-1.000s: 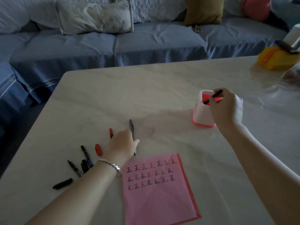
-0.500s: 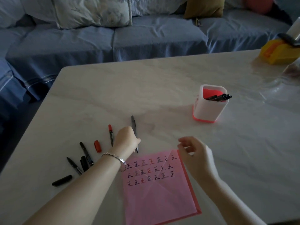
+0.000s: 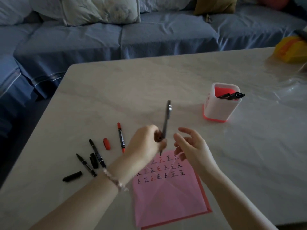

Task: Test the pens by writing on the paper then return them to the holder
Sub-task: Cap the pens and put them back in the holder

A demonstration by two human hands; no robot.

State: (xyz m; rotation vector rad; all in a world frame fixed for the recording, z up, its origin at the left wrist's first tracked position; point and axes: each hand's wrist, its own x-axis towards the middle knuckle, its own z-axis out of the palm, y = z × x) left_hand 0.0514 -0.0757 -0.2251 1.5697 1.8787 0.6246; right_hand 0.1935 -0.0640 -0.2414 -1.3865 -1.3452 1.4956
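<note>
- A blue sofa (image 3: 149, 35) with pale cushions (image 3: 99, 9) fills the room behind the table.
- The pale marble table (image 3: 232, 163) carries all the things. A yellow object (image 3: 290, 50) sits at its far right edge.
- A pink paper (image 3: 166, 205) lies at the near edge. Rows of small characters in black and red are written on its upper half.
- The left hand (image 3: 144, 146), with a bracelet (image 3: 114, 180) on the wrist, has its fingers curled around a grey pen (image 3: 167, 117). The pen stands nearly upright, tip down over the top edge of the paper. I cannot tell if the tip touches.
- The right hand (image 3: 191, 146) is just beside the pen, with fingers loosely spread and holding nothing.
- The white holder (image 3: 219, 110) with a red base stands well apart, to the right. Black pens (image 3: 232, 95) lean inside it.
- A red marker (image 3: 121, 137) and two black markers (image 3: 97, 153) lie on the table left of the paper.
- A red cap (image 3: 106, 143) and two black caps (image 3: 72, 176) lie among them.
</note>
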